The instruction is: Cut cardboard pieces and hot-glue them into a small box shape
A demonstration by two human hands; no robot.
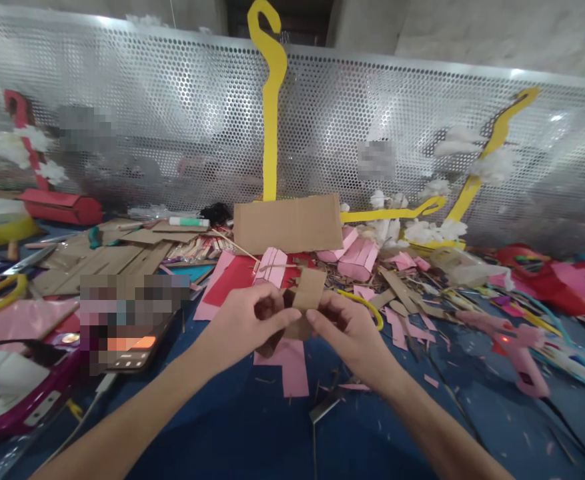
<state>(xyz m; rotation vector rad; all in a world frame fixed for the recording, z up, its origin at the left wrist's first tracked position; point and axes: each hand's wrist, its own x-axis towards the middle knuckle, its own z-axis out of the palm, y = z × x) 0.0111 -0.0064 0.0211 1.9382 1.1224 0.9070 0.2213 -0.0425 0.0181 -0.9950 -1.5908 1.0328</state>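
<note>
Fingers (283,321) of the left hand (237,323) and the right hand (356,333) pinched a folded brown cardboard piece (310,287) from either side, on the near side of the long cardboard box (288,225) (a yellow hook (270,147) rose above that box). Nearer than the box lay a pink cutout (295,373); well to its right, a pink glue gun (517,347).

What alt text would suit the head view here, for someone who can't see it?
The left hand and right hand hold a small cardboard piece over a blue tabletop strewn with pink and brown scraps. Beyond them, a tall yellow hook rises above a cardboard panel; a pink glue gun lies to the right.
</note>
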